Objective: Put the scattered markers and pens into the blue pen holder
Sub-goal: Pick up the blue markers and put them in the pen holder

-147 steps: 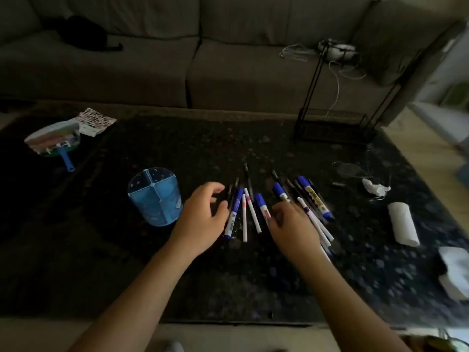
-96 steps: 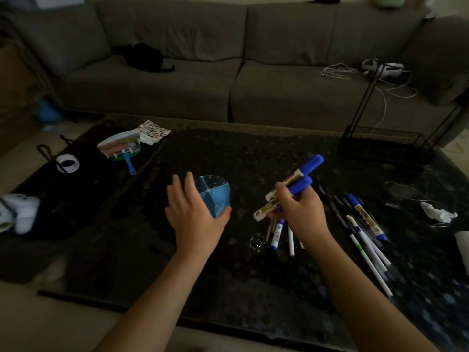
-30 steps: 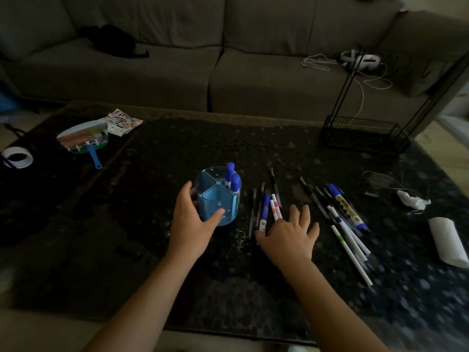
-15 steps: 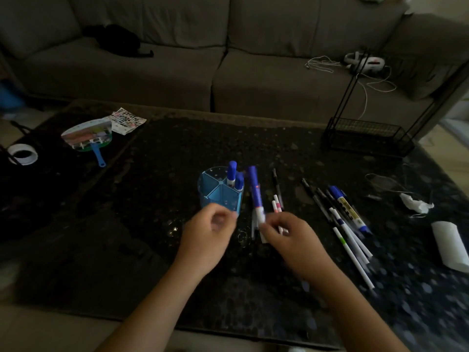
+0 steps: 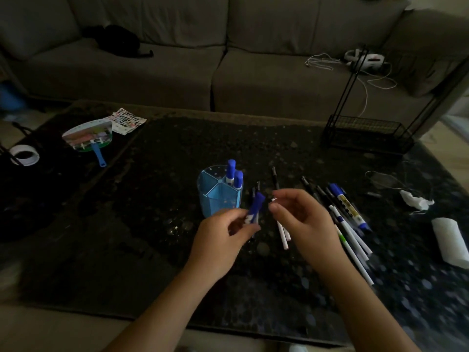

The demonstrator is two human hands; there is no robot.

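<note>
Left hand (image 5: 223, 237) pinched around a blue-capped marker (image 5: 255, 210), cap tilted up and away, just right of the blue pen holder (image 5: 219, 196). Right hand (image 5: 302, 219) curled around 2 thin white pens (image 5: 283, 233), lower ends sticking out below the fingers. Holder upright on the dark speckled table (image 5: 152, 199), divided into compartments, with 2 blue-capped markers (image 5: 234, 175) standing in the far-right one. Thin black pens (image 5: 275, 177) flat on the table just beyond both hands. Loose cluster of markers and pens (image 5: 347, 214) lying to the right of the right hand. White paper roll (image 5: 450, 240) further right; small fan with a blue handle (image 5: 88, 137) at far left.
</note>
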